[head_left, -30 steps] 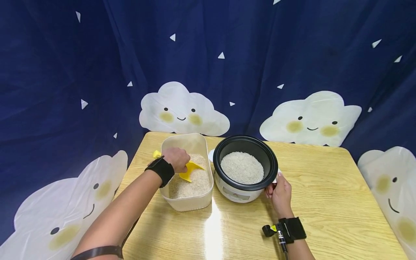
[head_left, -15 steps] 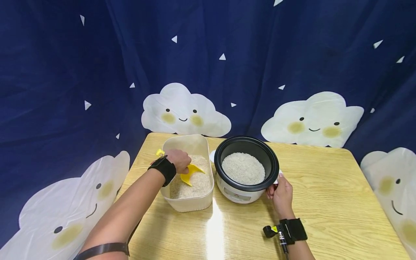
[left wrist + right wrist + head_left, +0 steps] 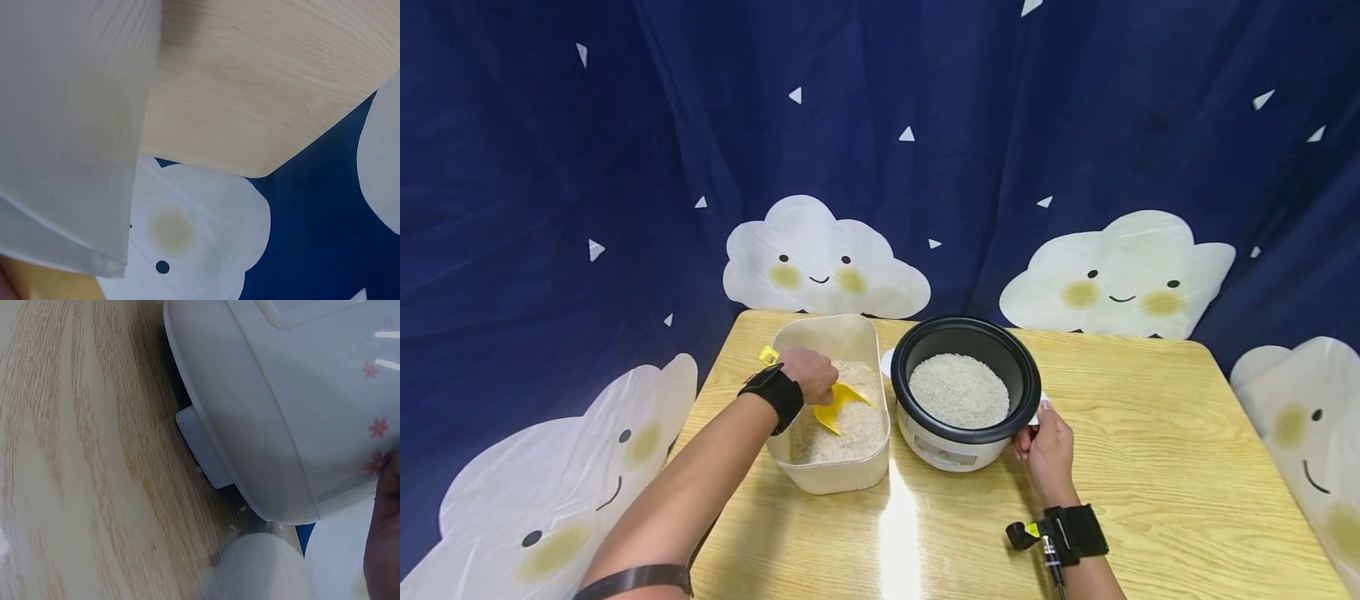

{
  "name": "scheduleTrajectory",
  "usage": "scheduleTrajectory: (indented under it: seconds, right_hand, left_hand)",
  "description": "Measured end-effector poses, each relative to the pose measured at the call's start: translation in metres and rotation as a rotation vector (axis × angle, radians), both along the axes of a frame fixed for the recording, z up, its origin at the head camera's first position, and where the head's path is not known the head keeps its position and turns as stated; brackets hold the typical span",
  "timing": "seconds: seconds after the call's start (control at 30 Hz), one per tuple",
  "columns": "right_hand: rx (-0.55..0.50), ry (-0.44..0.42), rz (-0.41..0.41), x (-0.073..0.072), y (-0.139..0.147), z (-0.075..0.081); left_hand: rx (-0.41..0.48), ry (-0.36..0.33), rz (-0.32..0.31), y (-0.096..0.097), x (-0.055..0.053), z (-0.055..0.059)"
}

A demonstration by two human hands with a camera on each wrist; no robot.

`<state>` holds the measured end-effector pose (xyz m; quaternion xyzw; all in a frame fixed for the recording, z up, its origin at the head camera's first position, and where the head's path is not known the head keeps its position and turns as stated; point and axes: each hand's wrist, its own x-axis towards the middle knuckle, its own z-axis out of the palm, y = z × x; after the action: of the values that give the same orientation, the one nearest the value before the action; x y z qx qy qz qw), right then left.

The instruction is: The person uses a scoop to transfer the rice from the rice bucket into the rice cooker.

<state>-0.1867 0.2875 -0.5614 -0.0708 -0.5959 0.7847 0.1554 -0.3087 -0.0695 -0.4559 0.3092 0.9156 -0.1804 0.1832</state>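
Note:
In the head view my left hand [image 3: 808, 375] grips a yellow scoop [image 3: 841, 407] inside a cream-coloured bin [image 3: 842, 477]. Raw rice [image 3: 853, 440] fills the lower part of the bin, and the scoop's blade lies at its surface. To the right stands a white rice cooker [image 3: 936, 450] with a black inner pot [image 3: 1028, 367], which has rice [image 3: 958, 390] in it. My right hand [image 3: 1048, 446] holds the cooker's white side handle [image 3: 1040, 408]. The left wrist view shows the bin's outer wall [image 3: 69, 112] up close, with the scoop hidden. Pink flowers decorate the cooker [image 3: 275, 412] in the right wrist view.
Bin and cooker stand close together on a wooden table [image 3: 1150, 467]. A few rice grains [image 3: 233, 528] lie beside the cooker's base. A navy curtain [image 3: 850, 108] with white smiling clouds [image 3: 820, 242] hangs behind and at the sides.
The scoop in the left hand has turned slightly, with its blade edge shifting a little toward me in the rice. The right hand stays at the cooker's handle.

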Motion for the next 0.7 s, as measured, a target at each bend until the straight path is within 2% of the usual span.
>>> scheduleTrajectory:
  seconds: [0.23, 0.47, 0.7]
  right_hand:
    - [-0.021, -0.003, -0.003, -0.0008, -0.0014, 0.0022]
    - [-0.012, -0.016, 0.002, -0.0002, -0.0005, 0.0018]
    - [-0.015, -0.026, -0.012, 0.0005, -0.0006, 0.002]
  left_hand:
    - [0.007, 0.013, 0.006, 0.0013, 0.0015, -0.0012]
    - [-0.043, -0.016, 0.014, 0.0031, 0.0015, -0.0031]
    - [-0.038, -0.021, 0.011, 0.005, 0.0019, -0.0061]
